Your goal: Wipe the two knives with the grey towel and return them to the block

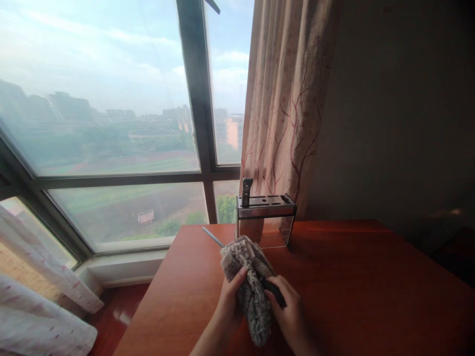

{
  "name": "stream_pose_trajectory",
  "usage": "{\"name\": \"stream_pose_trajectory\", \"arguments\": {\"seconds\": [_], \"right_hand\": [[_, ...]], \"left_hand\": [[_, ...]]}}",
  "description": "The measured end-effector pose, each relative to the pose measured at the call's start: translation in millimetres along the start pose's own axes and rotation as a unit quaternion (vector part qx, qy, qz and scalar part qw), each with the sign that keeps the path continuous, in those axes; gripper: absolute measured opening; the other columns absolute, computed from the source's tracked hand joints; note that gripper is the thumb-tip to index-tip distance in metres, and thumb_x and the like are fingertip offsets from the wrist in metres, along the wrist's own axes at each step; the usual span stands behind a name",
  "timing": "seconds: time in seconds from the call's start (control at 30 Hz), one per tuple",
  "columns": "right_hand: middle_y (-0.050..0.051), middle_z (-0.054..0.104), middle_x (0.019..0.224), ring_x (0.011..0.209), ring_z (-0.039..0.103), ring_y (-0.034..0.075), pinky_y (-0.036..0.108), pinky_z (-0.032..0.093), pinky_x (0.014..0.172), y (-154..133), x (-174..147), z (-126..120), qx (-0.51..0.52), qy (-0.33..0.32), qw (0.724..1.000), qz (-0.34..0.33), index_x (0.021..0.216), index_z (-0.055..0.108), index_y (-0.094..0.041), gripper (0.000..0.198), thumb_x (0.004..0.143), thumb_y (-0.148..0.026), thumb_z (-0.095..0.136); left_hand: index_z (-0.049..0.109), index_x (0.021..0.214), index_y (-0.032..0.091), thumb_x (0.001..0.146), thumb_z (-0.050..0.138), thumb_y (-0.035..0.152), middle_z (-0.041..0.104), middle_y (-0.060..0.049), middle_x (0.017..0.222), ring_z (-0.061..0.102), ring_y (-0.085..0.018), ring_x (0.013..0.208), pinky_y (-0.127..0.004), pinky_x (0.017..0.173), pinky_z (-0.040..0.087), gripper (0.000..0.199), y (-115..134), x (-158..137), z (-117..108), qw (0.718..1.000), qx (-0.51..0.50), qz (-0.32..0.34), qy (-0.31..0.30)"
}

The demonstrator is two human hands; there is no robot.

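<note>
My left hand is closed round a grey, fluffy cloth, its thumb pressed on top. My right hand grips the black handle of a sharpening steel. The cloth wraps the middle of the steel, and its thin grey tip sticks out at the upper left. Beyond my hands stands a metal knife block with clear sides. One knife is upright in its left end, the handle showing above the top.
Both hands are over a reddish-brown wooden table. Behind it are a large window and a patterned curtain. Another pale curtain hangs at the lower left, beside the table. A dark wall is on the right.
</note>
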State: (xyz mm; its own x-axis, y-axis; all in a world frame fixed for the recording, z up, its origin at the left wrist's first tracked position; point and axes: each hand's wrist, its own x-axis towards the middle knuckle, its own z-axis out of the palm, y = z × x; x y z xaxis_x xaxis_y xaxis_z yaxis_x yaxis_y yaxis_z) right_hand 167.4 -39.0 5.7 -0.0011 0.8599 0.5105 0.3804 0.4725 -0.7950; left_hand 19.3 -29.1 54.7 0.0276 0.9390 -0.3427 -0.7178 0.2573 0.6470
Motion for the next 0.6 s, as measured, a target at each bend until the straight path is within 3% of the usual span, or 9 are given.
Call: {"name": "stream_pose_trajectory", "arguments": {"seconds": [0.23,0.37,0.6], "right_hand": [[0.007,0.062,0.098,0.089,0.065,0.02,0.028,0.054,0.079,4.0,-2.8,7.1,-0.044,-0.071,0.991,-0.104,0.122,0.06,-0.026,0.031,0.092,-0.022,0.05],[0.007,0.063,0.1,0.091,0.065,0.02,0.029,0.054,0.08,3.7,-5.8,10.7,-0.039,-0.076,0.99,-0.112,0.127,0.057,-0.027,0.038,0.09,-0.019,0.053],[0.005,0.065,0.103,0.094,0.065,0.02,0.027,0.053,0.082,-9.5,-4.5,12.8,0.039,-0.081,0.991,-0.095,0.12,0.06,-0.029,0.04,0.083,-0.014,0.063]], "left_hand": [[0.068,0.093,0.012,0.076,0.07,0.032,0.077,-0.013,0.083,0.074,-0.03,0.078,-0.039,0.072,0.06,0.027,17.4,12.6,-10.7,0.995,-0.074,-0.047,0.041],[0.068,0.092,0.012,0.075,0.071,0.03,0.077,-0.011,0.078,0.073,-0.03,0.077,-0.039,0.069,0.06,0.025,17.0,12.2,-8.5,0.995,-0.076,-0.054,0.036],[0.067,0.094,0.015,0.066,0.079,0.023,0.077,-0.009,0.08,0.074,-0.029,0.074,-0.038,0.067,0.06,0.032,13.7,4.8,-6.4,0.999,-0.042,-0.022,0.026]]}}
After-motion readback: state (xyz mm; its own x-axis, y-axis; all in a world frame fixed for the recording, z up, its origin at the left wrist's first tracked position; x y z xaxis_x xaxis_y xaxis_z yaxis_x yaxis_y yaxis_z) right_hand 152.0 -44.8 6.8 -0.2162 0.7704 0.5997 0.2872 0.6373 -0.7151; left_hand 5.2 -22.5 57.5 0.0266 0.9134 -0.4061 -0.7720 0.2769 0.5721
